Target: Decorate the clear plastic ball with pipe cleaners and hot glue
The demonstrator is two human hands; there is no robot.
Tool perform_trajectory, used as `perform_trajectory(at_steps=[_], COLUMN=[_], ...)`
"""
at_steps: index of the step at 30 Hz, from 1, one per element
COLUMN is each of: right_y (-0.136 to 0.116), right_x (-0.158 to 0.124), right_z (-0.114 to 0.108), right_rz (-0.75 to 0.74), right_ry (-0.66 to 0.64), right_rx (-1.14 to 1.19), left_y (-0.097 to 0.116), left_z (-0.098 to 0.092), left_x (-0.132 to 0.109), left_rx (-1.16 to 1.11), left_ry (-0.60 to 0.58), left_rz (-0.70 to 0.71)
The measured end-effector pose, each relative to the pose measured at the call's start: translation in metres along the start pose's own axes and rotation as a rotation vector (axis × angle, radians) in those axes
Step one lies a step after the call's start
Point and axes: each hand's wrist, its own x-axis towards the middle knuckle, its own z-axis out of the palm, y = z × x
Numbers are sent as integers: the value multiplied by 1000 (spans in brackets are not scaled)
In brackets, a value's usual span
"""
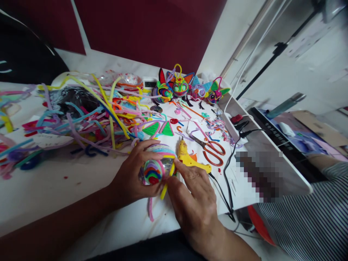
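Note:
My left hand (133, 170) is wrapped round a clear ball (153, 172) partly covered in coloured pipe cleaners, with rainbow rings and a red centre facing me. On the ball's right side, my right hand (197, 192) pinches a yellow pipe cleaner (164, 190) with thumb and index finger, pressing it against the clear part. A pink pipe cleaner end (150, 210) hangs below the ball. Just beyond my right hand lies a yellow glue gun (187, 157), its nozzle pointing away. Orange-handled scissors (213, 150) rest to its right. Two green triangular ears (159, 128) lie behind the ball.
Loose pipe cleaners (89, 119) pile up on the left. Several finished ball figures with ears (181, 87) line the back of the white table (89, 203). A black cord (227, 181) runs down the right side. A person in a striped garment (304, 221) is at the right.

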Motion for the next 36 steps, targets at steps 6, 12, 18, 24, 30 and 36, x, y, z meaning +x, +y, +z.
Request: perform_trajectory(at_steps=[6,12,18,24,30,36], right_y=[-8,-14,-13,-12,-17,-18], right_x=[6,5,8,10,15,17], right_z=[5,11,16,23,26,29], right_rz=[79,193,251,329,394,439], right_ry=[132,182,233,289,319,340], right_rx=[48,128,230,307,373,391], left_y=[-4,-3,-5,-3,-2,-2], left_z=[-4,-2,3,0,-3,-1], left_x=[-3,-4,-5,-3,-2,-1], left_rx=[2,-34,-65,-51,-64,-57], left_ry=[-39,-5,48,28,-14,26], left_rz=[-9,-19,-15,-10,-16,0])
